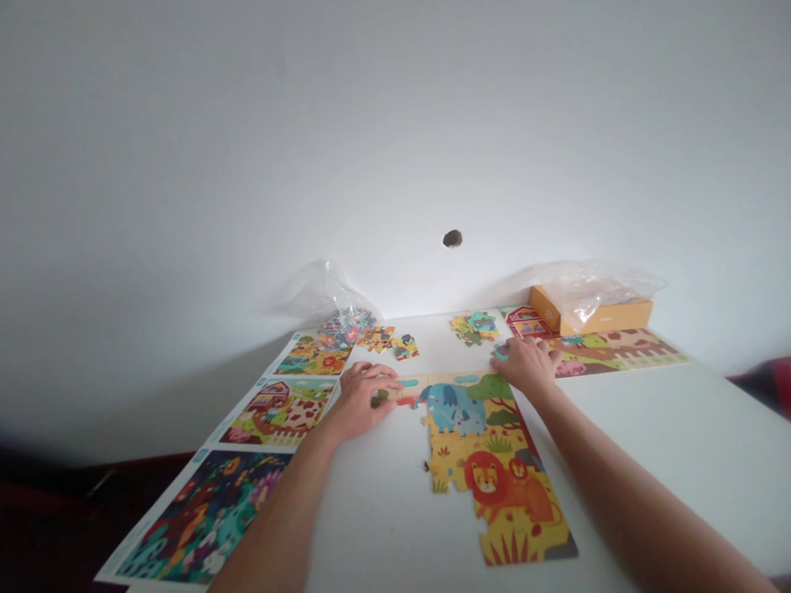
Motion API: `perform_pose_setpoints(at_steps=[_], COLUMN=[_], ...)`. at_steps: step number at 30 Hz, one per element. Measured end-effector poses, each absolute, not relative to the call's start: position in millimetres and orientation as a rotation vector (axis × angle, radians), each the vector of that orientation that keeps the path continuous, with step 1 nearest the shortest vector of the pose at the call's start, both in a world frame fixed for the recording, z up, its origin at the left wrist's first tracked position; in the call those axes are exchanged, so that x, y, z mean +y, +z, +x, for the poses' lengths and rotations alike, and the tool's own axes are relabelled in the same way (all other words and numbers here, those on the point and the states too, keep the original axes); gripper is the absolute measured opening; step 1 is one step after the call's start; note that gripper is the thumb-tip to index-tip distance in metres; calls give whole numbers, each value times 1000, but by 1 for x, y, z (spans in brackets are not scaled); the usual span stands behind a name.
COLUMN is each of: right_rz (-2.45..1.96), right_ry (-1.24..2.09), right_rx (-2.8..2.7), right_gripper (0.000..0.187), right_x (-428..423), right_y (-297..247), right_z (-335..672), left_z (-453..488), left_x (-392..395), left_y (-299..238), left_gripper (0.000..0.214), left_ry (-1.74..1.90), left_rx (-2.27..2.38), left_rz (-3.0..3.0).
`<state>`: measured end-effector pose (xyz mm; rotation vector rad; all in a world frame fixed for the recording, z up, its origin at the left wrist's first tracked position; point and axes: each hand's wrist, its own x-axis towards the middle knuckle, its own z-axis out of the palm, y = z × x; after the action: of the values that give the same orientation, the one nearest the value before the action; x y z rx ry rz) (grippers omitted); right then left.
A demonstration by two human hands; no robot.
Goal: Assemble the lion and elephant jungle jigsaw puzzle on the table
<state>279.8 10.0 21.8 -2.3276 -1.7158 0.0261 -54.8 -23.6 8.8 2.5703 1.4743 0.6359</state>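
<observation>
A partly joined jigsaw puzzle (pixel 494 445) lies on the white table, showing blue elephants, a tree and orange lions. My left hand (pixel 363 401) is at its upper left. Thumb and forefinger close about a puzzle piece (pixel 381 398) with a green patch, beside the row's red and blue part. At the upper right, my right hand (pixel 528 362) has its fingers on a teal puzzle piece (pixel 500 352), just beyond the tree corner; the fingers partly cover it. Farther back lie loose elephant-coloured pieces (pixel 475 327) and several orange and yellow pieces (pixel 389 340).
Along the left runs a printed picture sheet (pixel 275 412). A clear plastic bag (pixel 337 309) with pieces stands behind it. At the back right, an orange box (pixel 606 317) with plastic on it rests on a farm puzzle (pixel 624 350). The wall behind has a hole (pixel 452 239).
</observation>
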Motion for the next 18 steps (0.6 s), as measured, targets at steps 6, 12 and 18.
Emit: perform_pose_setpoints(at_steps=[6,12,18], right_rz=[-2297,-2129,-2182], right_ry=[56,126,53], right_rx=[-1737,-1834,-1742], right_gripper=[48,33,36], right_x=[11,12,9], right_y=[20,17,15], right_z=[279,279,272], left_z=[-55,-55,-55], left_x=[-24,-23,-23], left_y=[8,8,8], left_gripper=[22,22,22], left_ry=[632,644,647], left_rx=[1470,1449,1451], left_rz=[2573,2585,2583])
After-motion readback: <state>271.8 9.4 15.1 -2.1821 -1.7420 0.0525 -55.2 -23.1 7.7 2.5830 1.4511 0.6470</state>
